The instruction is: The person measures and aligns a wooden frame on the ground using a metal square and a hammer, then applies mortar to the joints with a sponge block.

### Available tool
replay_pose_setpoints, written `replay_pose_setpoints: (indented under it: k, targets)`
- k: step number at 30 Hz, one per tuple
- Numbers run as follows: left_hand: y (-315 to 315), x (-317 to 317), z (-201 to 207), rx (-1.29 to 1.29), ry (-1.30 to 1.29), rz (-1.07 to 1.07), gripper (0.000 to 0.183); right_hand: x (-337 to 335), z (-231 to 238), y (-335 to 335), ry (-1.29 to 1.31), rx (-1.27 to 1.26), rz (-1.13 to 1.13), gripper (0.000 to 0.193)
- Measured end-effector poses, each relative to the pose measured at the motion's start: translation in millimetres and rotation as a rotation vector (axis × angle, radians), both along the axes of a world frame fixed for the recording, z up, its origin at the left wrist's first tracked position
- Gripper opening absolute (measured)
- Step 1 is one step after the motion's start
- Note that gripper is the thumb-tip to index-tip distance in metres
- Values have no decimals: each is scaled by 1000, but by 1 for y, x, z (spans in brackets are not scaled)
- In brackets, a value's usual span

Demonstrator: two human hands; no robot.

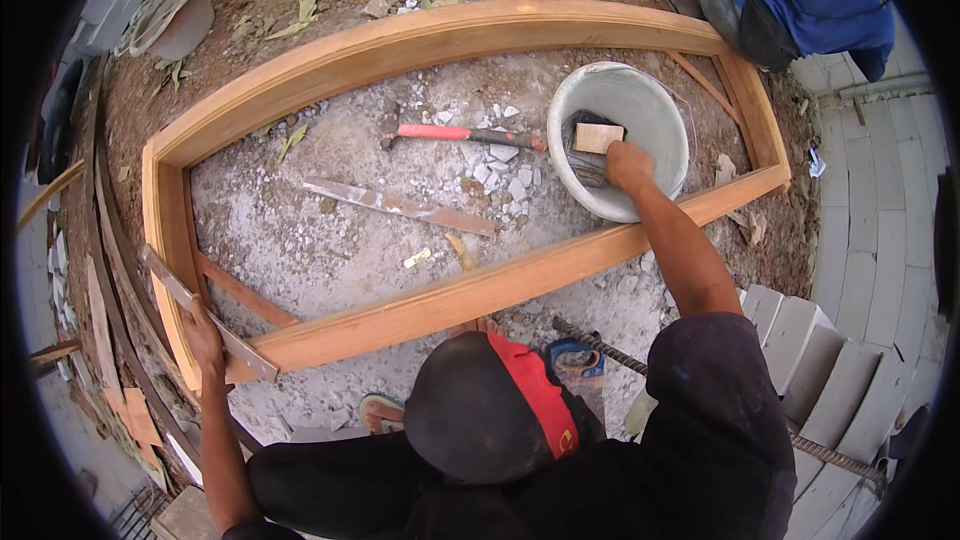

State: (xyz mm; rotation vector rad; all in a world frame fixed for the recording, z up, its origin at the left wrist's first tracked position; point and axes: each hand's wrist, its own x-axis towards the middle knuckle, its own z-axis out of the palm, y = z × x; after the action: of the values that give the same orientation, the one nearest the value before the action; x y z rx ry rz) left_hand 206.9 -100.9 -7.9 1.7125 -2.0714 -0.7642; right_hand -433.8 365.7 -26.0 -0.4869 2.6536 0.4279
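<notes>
A large wooden frame with a curved far side lies on the ground. My left hand is at its near left corner, fingers over the frame's edge and a thin wooden strip that crosses the corner at a slant. My right hand reaches into a pale bucket standing inside the frame. Its fingers are curled in beside a small tan block; what they grasp is hidden. A hammer with a red and black handle lies left of the bucket. Nearer lies a flat wooden slat.
White rubble chips are scattered inside the frame. Another bucket stands at the far left. A person in blue clothing is at the far right. Pale blocks and a ribbed metal rod lie at the near right.
</notes>
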Motion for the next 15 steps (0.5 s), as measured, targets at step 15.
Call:
replay_pose_setpoints:
  k: [15]
  targets:
    - [20,-49,26,-62,-10,88,62,-16,-1,12,-15,43,93,27]
